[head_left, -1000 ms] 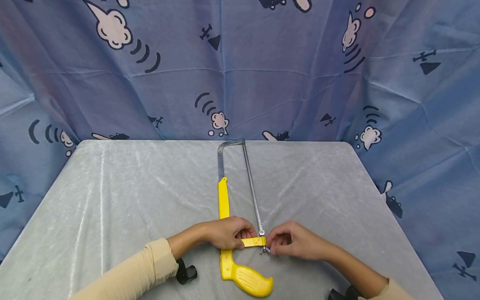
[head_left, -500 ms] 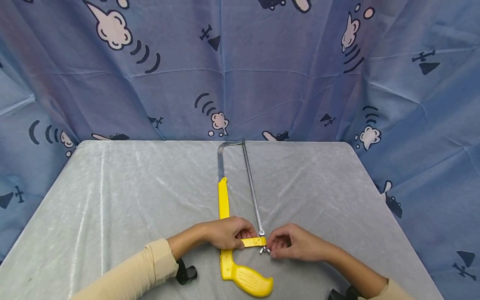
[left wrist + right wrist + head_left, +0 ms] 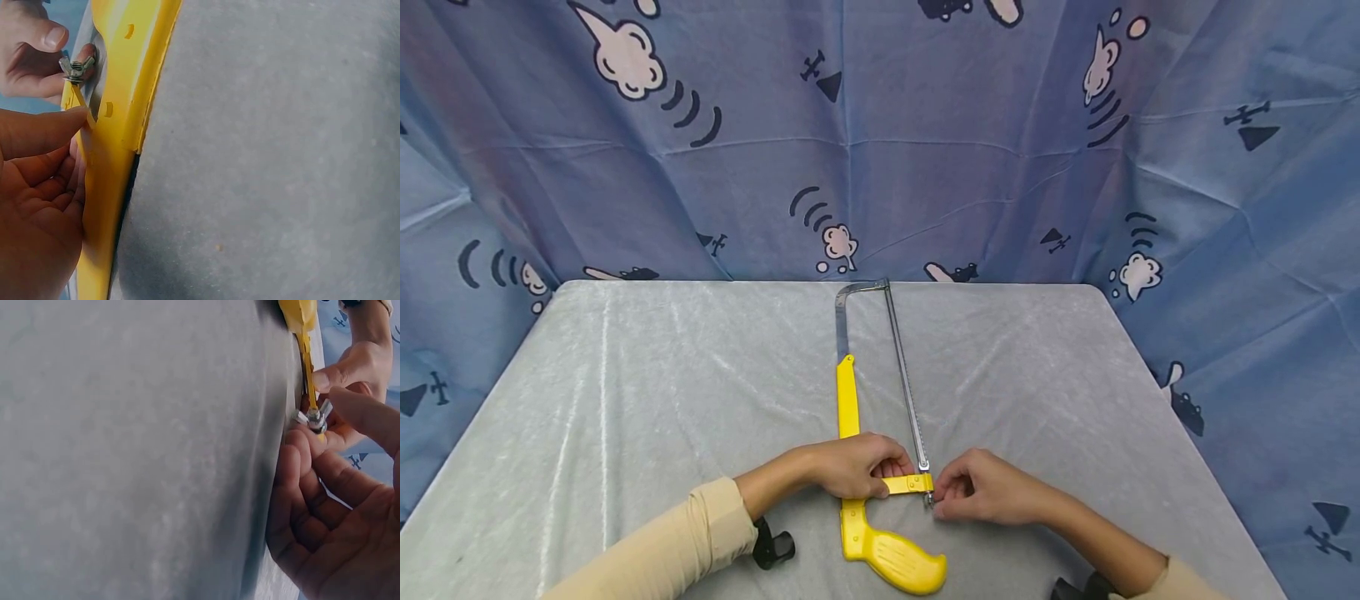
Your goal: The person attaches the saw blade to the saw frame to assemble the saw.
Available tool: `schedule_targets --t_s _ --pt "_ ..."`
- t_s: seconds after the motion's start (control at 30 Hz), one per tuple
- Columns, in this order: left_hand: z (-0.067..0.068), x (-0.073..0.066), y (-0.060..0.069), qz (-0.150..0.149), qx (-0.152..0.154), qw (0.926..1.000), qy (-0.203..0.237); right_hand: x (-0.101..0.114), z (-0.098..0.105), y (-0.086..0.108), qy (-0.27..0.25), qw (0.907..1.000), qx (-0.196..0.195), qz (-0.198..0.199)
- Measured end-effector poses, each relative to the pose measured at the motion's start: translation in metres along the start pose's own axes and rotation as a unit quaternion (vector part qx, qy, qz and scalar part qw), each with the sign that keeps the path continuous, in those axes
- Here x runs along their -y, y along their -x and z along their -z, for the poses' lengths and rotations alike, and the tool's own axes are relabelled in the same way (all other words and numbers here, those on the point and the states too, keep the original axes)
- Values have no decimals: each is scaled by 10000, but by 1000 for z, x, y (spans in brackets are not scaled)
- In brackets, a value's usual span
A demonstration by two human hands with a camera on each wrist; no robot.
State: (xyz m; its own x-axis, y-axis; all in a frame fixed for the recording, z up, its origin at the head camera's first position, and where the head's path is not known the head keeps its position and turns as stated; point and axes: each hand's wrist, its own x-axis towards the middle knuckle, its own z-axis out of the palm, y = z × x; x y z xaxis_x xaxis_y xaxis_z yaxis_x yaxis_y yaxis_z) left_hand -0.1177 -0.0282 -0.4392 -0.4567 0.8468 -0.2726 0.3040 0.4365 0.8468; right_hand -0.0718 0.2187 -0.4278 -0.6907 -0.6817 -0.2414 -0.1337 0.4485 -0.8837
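Observation:
A hacksaw with a yellow frame (image 3: 847, 400) and yellow handle (image 3: 904, 562) lies on the table, its blade (image 3: 904, 367) to the right of the frame. My left hand (image 3: 850, 467) pinches the short yellow arm (image 3: 898, 485) near the blade's lower end; the thumb on it shows in the left wrist view, on the hand (image 3: 37, 206). Against the wing nut (image 3: 928, 501) beyond that arm are the fingertips of my right hand (image 3: 992, 490). In the right wrist view, this hand (image 3: 337, 519) has thumb and curled fingers around the wing nut (image 3: 317, 420).
Grey velvety cloth covers the table (image 3: 700, 375). Behind it hangs a blue patterned curtain (image 3: 925, 167). A black device (image 3: 772, 546) is at the left wrist, and another dark one (image 3: 1082, 588) is by the right wrist.
The wing nut has turned, its wings now looking narrower from above. My right fingertips have shifted slightly left and down around it. The left hand and the saw frame stay put.

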Motion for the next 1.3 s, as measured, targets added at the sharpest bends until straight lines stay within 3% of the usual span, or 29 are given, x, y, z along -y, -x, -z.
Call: schedule_targets --t_s 0.4,0.57,0.93,1.3 --pt "-1 0 0 -2 -13 10000 38 8 -10 -8 873 9946 -486 -293" --pt "0 0 0 31 -10 10000 19 8 -8 -8 871 9947 -440 -322" --pt "0 0 0 -45 -12 10000 -48 4 3 -3 424 9989 47 -199" --pt "0 -3 1 -65 -71 10000 15 3 2 0 672 9974 -119 233"
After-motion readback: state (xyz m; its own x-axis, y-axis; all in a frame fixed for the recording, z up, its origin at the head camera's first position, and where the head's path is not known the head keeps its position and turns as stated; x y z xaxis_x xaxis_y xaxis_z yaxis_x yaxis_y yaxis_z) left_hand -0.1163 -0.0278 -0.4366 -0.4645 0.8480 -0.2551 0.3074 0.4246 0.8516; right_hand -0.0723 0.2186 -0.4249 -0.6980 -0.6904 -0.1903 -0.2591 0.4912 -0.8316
